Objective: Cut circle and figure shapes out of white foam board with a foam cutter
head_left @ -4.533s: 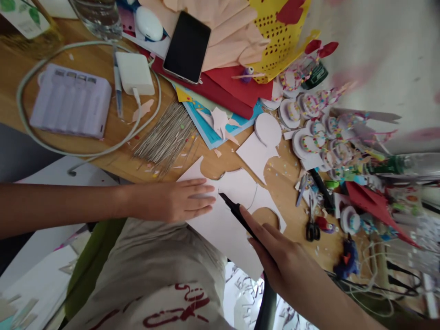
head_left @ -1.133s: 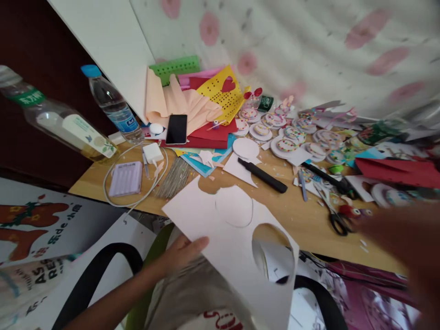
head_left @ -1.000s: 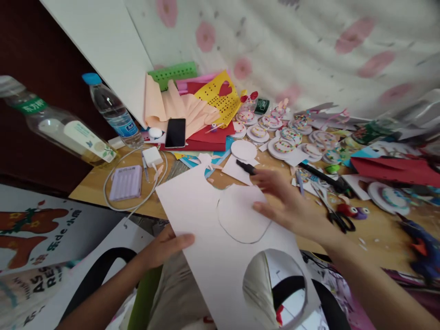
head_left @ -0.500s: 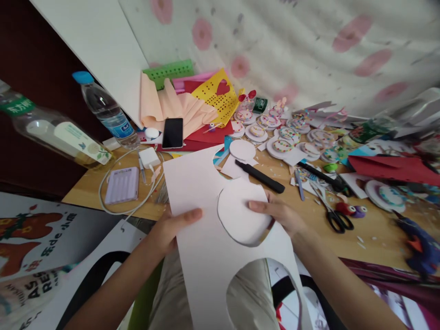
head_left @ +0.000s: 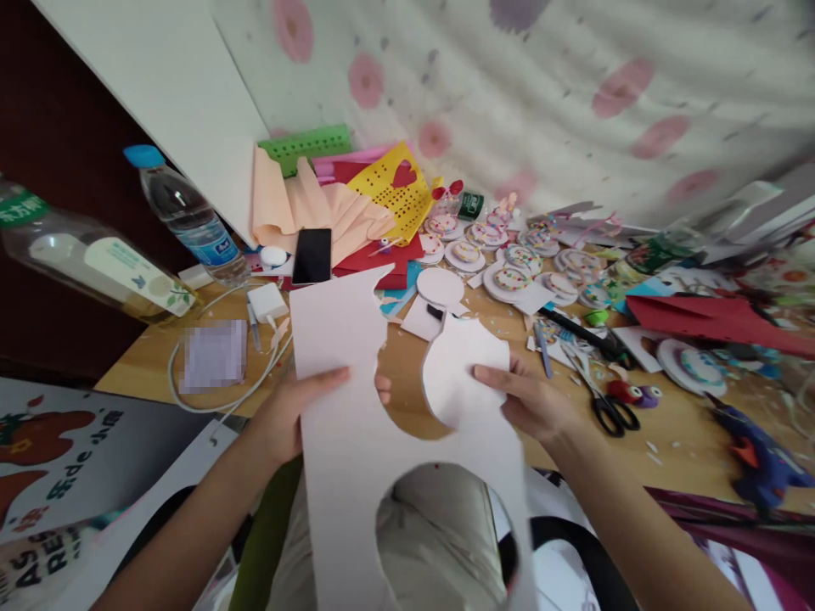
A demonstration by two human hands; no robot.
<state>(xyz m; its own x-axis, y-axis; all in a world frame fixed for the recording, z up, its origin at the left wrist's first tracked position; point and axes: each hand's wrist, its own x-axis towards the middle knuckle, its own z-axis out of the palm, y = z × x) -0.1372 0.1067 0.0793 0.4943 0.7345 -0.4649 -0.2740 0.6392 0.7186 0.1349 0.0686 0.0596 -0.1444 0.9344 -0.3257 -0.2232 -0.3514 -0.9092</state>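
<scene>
My left hand (head_left: 288,414) is closed on the left edge of a white board sheet (head_left: 337,492), thumb on top and fingertips showing through a round hole. A second, larger hole lies lower in the sheet, above my lap. My right hand (head_left: 535,397) pinches a white board disc (head_left: 453,378) with the thumb on its face. The disc lies over the right part of the upper hole, its edge apart from the hole's left side. Whether my right fingers also grip the sheet cannot be made out. A black tool (head_left: 435,312) shows only its tip behind the disc.
Another white disc (head_left: 441,287) lies behind the sheet. Several decorated discs (head_left: 509,278) crowd the back. Black-handled scissors (head_left: 615,414) and a blue glue gun (head_left: 761,458) lie right. A phone (head_left: 311,256), a charger with cable (head_left: 267,301) and two bottles (head_left: 207,242) stand left.
The disc has come away from the upper hole and shifted right with my right hand, so wood now shows through the opening. The view has moved slightly.
</scene>
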